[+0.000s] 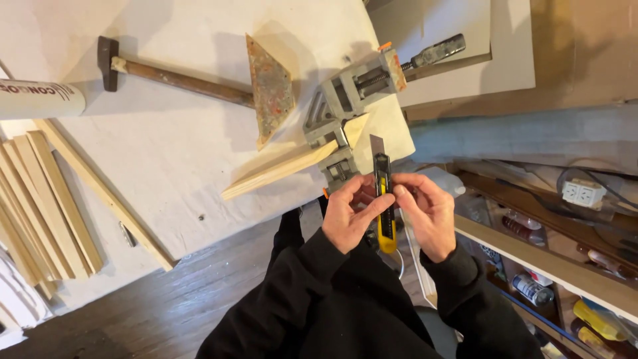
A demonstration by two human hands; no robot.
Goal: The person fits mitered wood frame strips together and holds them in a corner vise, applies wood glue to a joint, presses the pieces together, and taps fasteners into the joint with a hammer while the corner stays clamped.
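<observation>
Left hand [347,216] and right hand [427,214] both gripping a yellow-and-black plastic utility knife [383,199] between them, fingers pinching its body, steel blade pointing away toward the grey metal corner clamp [345,106] holding pale wooden strips [282,169] at the white table's [173,153] edge.

Both hands hold a yellow-and-black utility knife [383,199] upright, blade out: the left hand [347,214] pinches its body, the right hand [428,211] presses its side. Just beyond, on the pale surface [173,153], a grey corner clamp [345,110] grips two wooden strips [282,169] (a hammer [173,76] lies further back).
</observation>
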